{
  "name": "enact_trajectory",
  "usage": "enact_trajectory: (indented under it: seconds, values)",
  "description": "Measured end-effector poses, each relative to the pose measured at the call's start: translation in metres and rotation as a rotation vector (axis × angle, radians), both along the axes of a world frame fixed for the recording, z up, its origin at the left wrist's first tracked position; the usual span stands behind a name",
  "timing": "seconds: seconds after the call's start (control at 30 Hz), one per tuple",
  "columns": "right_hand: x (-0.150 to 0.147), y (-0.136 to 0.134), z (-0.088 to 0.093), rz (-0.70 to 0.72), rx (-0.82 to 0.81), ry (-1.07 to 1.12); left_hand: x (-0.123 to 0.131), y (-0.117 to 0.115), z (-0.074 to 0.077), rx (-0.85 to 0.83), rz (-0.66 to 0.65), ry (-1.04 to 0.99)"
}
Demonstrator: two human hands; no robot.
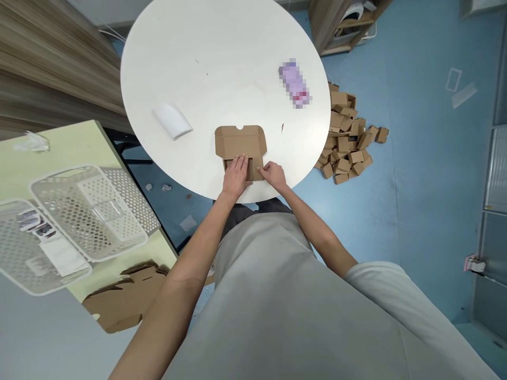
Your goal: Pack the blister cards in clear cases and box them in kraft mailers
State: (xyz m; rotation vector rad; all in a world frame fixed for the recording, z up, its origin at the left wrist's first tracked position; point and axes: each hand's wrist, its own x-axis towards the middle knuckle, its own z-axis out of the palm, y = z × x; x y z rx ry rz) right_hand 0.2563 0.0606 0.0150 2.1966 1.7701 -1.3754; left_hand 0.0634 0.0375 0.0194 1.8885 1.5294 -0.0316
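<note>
A brown cardboard box (pixel 241 145), partly folded, lies on the near part of the round white table. Its lid panel stands out on the far side, with rounded side flaps and a small notch in the edge. My left hand (pixel 236 178) rests over the left part of the box, fingers stretched out and pressing on the cardboard. At the box's right side, my right hand (pixel 274 174) pinches the edge of a side panel between thumb and fingers. My left hand covers part of the box's inside.
On the white table (pixel 222 47) lie a white sheet (pixel 172 121) and a blurred purple item (pixel 294 83). Many folded boxes (pixel 346 138) are heaped on the floor to the right. White baskets (pixel 89 211) and flat cardboard blanks (pixel 124 298) occupy a side table at left.
</note>
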Motion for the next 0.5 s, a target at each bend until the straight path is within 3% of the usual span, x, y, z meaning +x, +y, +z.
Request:
enact_trajectory:
  seconds: [0.33, 0.5]
  values:
    - [-0.004, 0.001, 0.002, 0.124, -0.029, -0.156, -0.002, -0.006, -0.001, 0.004, -0.010, -0.046]
    - [-0.018, -0.001, 0.007, 0.195, 0.009, -0.253, -0.006, -0.014, 0.008, 0.034, 0.045, -0.071]
